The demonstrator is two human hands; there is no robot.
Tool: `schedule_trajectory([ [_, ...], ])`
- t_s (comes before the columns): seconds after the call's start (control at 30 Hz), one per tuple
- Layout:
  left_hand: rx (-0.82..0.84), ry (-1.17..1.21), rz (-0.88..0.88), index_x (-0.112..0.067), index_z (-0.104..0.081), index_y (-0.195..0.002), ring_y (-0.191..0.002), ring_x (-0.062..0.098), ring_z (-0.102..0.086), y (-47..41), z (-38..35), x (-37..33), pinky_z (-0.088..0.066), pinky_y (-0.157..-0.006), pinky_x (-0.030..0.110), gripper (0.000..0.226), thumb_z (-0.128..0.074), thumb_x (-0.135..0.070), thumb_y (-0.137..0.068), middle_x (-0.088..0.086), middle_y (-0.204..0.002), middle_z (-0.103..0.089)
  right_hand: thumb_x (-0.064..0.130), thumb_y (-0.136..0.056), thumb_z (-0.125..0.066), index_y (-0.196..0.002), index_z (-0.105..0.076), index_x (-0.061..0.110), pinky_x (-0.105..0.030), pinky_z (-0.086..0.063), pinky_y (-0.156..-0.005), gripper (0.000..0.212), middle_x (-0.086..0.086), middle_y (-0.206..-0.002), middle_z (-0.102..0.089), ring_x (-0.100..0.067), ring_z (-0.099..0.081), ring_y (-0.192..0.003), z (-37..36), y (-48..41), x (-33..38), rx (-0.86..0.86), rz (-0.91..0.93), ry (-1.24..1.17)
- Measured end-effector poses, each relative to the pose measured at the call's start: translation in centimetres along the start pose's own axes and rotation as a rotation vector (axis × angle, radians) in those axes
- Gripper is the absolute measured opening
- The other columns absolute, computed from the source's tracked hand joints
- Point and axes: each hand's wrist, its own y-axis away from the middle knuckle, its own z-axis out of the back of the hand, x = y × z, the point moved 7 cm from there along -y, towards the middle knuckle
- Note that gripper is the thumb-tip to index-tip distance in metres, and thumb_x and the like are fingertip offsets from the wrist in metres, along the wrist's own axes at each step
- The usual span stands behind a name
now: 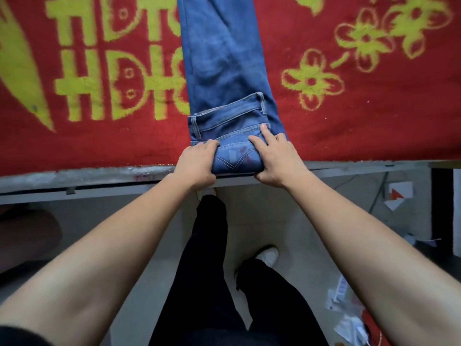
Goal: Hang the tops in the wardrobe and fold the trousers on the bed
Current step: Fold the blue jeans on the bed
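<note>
Blue jeans (222, 61) lie lengthwise on the bed, legs stretched away from me over a red blanket (374, 116) with yellow flowers and letters. The waist end is turned over into a thick fold at the bed's near edge, a back pocket facing up. My left hand (197, 163) grips the left side of that fold, thumb on top. My right hand (277, 158) holds the right side, fingers spread on the denim, thumb under the edge.
The bed's grey frame rail (87, 181) runs across below the blanket. My legs in black trousers (209, 270) and a white shoe (268, 255) stand on a pale floor. Paper scraps and packaging (349, 315) litter the floor at the right.
</note>
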Motion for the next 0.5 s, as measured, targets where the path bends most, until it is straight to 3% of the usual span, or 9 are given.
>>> schedule_trajectory([
  [0.13, 0.075, 0.091, 0.047, -0.022, -0.039, -0.120, -0.096, 0.037, -0.062, 2.2, 2.4, -0.4, -0.045, -0.074, 0.035, 0.053, -0.062, -0.023, -0.072, 0.011, -0.107, -0.067, 0.045, -0.066, -0.070, -0.138, -0.043, 0.022, -0.039, -0.046, -0.097, 0.080, -0.007, -0.139, -0.048, -0.036, -0.055, -0.113, 3.0, 1.8, 0.3, 0.065, 0.078, -0.075],
  [0.27, 0.302, 0.188, 0.013, -0.028, -0.050, -0.093, -0.074, 0.021, -0.062, 4.6, 3.5, -1.0, -0.045, -0.057, 0.027, 0.031, -0.061, -0.029, -0.064, 0.002, -0.088, -0.066, 0.051, -0.058, -0.068, -0.129, -0.053, 0.030, -0.030, -0.053, -0.078, 0.076, -0.005, -0.110, -0.069, -0.026, -0.065, -0.096, 4.4, 3.8, -0.2, 0.243, 0.075, -0.191],
  [0.37, 0.355, 0.465, 0.030, -0.024, -0.065, -0.090, -0.077, 0.022, -0.065, 4.3, 5.2, -0.1, -0.054, -0.063, 0.037, 0.037, -0.062, -0.028, -0.053, 0.004, -0.084, -0.068, 0.055, -0.053, -0.069, -0.126, -0.055, 0.034, -0.029, -0.050, -0.077, 0.078, 0.001, -0.110, -0.067, -0.020, -0.061, -0.095, 5.6, 3.1, -0.6, 0.371, 0.074, -0.241],
  [0.5, 0.222, 0.808, 0.161, -0.030, -0.064, -0.108, -0.092, 0.012, -0.065, 1.6, 8.2, 3.6, -0.054, -0.078, 0.030, 0.056, -0.069, -0.028, -0.053, -0.004, -0.101, -0.068, 0.054, -0.050, -0.072, -0.135, -0.051, 0.033, -0.034, -0.053, -0.089, 0.089, 0.006, -0.119, -0.060, -0.016, -0.060, -0.105, 8.8, -0.3, -2.7, 0.353, -0.013, -0.471],
])
